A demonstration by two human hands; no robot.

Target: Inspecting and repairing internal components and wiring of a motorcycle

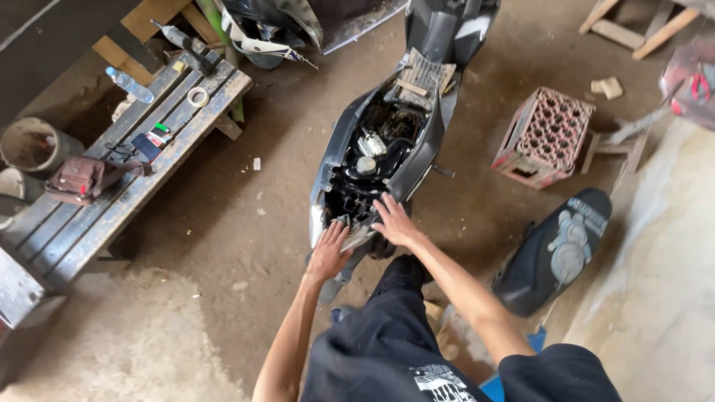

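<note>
Both hands, left hand (328, 253) and right hand (395, 222), grip nothing, spread flat on scooter (380, 141) over dirt floor (223, 223).

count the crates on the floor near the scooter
1: a red slotted crate tipped on its side on the dirt floor, right of the opened scooter. Others may sit out of frame.
</note>
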